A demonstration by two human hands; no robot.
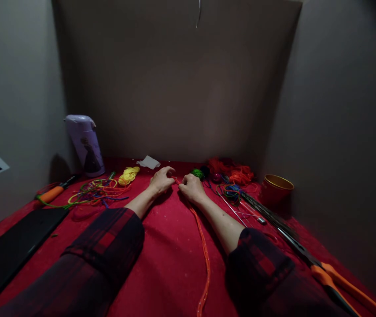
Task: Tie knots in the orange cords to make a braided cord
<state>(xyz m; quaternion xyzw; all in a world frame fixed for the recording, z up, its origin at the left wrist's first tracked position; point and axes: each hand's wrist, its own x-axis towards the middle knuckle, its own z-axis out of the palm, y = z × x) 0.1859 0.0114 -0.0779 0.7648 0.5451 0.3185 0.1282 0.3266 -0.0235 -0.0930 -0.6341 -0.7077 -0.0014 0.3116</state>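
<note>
Walls [175, 88], plain and gray, stood around a red table [161, 273]. Two dark plaid sleeves [108, 237] lay across it, and a tall purple flask [84, 145] stood at the back left. The left hand [162, 180] and right hand [193, 188] were close together in the middle but apart. The left hand was partly curled, with one finger bent like a hook; I could not tell if it pinched anything. The right hand was mostly closed and seemed to have hold of an orange cord [204, 251]. The cord lay in a loose bend from near the person up to the right hand, and a short bit showed between the hands. It looked soft and very light, so it would likely flop and not break. Its shiny specks might make it a bit slippery. The best place to hold seemed to be that short bit, with fingertips; the long tail would probably wiggle.
</note>
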